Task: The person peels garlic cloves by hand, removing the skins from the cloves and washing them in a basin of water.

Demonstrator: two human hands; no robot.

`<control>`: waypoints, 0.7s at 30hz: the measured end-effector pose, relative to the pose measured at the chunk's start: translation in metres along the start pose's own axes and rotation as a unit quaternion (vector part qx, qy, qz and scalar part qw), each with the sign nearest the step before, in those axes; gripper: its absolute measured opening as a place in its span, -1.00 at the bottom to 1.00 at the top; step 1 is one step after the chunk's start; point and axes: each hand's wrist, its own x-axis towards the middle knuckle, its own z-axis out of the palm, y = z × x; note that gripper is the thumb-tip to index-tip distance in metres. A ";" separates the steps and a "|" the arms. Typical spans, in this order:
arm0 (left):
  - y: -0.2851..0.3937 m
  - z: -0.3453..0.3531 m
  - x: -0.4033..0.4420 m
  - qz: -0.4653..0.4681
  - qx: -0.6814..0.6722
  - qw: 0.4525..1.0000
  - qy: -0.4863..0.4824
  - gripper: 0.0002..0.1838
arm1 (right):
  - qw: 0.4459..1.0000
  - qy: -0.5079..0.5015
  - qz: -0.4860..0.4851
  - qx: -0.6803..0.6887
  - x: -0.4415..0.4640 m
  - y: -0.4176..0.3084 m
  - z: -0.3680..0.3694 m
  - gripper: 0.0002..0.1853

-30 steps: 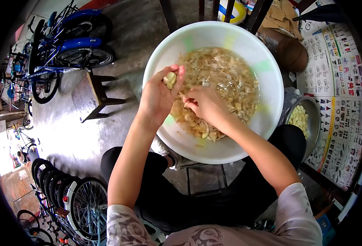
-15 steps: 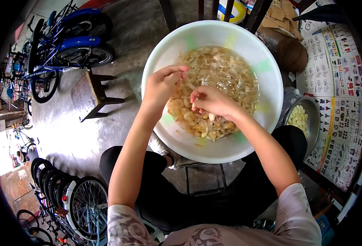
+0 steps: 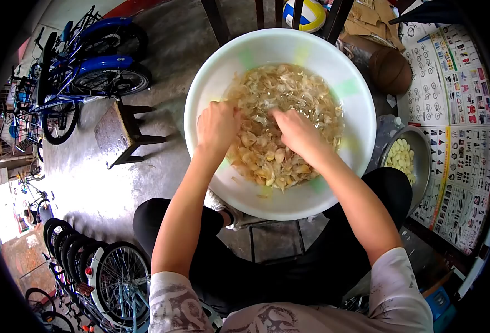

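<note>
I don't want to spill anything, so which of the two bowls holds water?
The large white basin, where loose skins lie in water; the smaller metal bowl holds pale cloves, with no water visible.

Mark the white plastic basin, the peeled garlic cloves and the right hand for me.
White plastic basin (image 3: 359,129): head view, bare inner wall.
Peeled garlic cloves (image 3: 400,158): head view, middle of the heap.
Right hand (image 3: 297,130): head view, back of the hand.
</note>
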 end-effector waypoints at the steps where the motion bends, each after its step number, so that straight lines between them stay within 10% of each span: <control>1: 0.002 -0.004 0.000 0.000 0.001 1.000 -0.001 -0.84 | 0.999 0.028 -0.009 0.036 -0.004 -0.004 -0.008 -0.49; 6: -0.002 -0.019 0.006 0.039 -0.176 0.978 0.108 -0.83 | 0.999 0.013 0.047 -0.002 0.001 -0.010 -0.042 -0.55; 15: -0.006 -0.043 0.002 0.082 -0.227 0.970 0.000 -0.81 | 0.990 0.138 0.010 -0.005 0.007 0.014 -0.025 -0.86; 21: -0.002 -0.049 0.000 0.077 -0.288 0.954 0.032 -0.80 | 0.995 -0.004 0.030 0.094 0.014 0.004 -0.033 -0.91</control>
